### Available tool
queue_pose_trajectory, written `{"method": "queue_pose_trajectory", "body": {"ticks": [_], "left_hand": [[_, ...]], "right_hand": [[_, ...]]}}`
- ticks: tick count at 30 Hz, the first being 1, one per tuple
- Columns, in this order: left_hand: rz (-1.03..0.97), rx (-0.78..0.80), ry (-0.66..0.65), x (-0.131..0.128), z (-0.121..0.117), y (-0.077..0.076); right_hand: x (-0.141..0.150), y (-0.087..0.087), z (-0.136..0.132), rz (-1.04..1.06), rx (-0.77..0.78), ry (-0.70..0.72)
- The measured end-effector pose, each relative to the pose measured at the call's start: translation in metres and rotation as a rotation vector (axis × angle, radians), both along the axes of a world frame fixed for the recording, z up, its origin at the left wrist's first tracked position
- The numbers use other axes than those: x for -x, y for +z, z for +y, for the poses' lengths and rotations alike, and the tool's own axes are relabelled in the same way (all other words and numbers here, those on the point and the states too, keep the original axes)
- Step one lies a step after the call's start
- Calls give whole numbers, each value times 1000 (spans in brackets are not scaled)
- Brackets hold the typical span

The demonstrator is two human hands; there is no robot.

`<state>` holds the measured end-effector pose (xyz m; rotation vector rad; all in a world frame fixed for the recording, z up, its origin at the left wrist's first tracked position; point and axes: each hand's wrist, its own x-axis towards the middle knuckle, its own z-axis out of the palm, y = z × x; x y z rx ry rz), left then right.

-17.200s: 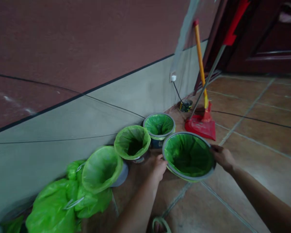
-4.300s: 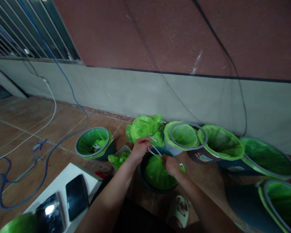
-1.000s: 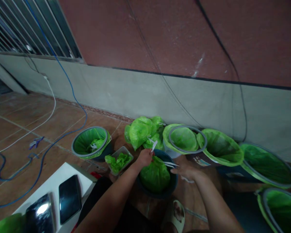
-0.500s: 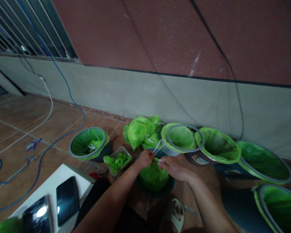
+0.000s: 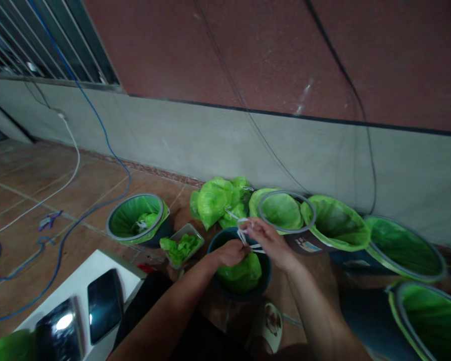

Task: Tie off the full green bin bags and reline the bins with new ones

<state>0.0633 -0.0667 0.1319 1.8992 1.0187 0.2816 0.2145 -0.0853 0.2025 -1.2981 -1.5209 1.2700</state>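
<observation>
A green plastic bag (image 5: 240,276) sits gathered inside a dark blue bin (image 5: 218,237) near my feet. Its white drawstring (image 5: 256,246) is crossed and looped above the bag's closed neck. My left hand (image 5: 233,252) is closed on the drawstring just over the bag. Slightly higher and to the right, my right hand (image 5: 266,239) pinches a loop of the same drawstring at its fingertips. The exact crossing of the strings is partly hidden by the fingers.
Tied green bags (image 5: 216,198) lean against the wall. Lined bins (image 5: 340,220) stand to the right, another lined bin (image 5: 135,220) to the left. A clear tray (image 5: 200,241) holds loose green bags. Two phones (image 5: 105,306) lie on a white surface. A blue cable (image 5: 97,205) crosses the tiles.
My right hand has risen and moved in over my left. The drawstring, earlier one upright loop above the left hand, is now crossed between both hands.
</observation>
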Motion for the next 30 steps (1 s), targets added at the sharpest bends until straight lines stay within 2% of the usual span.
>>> {"method": "queue_pose_trajectory", "body": {"ticks": [1,3,5,8,11,14,17,21,23,25,27,30], "left_hand": [[-4,-1,-19,1,1,0],[-18,21,-42,4,4,-1],[-35,57,-30,7,7,-3],[-51,94,-7,10,10,-5],[-82,196,69,11,10,-6],[-117,346,231,10,10,-7],[-113,375,325,8,11,-6],[-117,373,332,8,12,-3],[-100,346,306,10,13,-1],[-80,310,283,11,12,1],[-45,229,224,11,11,4],[30,36,96,8,8,11]], "right_hand": [[-2,-2,1,43,11,-75],[-6,-10,3,-50,21,-135],[-7,-23,3,-309,33,-55],[-4,-44,-2,-672,75,154],[-3,-56,-7,-808,95,235],[-9,-51,-7,-833,83,226],[-17,-33,-6,-803,88,231],[-17,-11,-14,-480,255,328],[-15,-8,-20,-368,335,419],[-15,-10,-22,-364,339,483],[-17,-15,-18,-439,247,403],[-18,-27,-3,-553,69,114]]}}
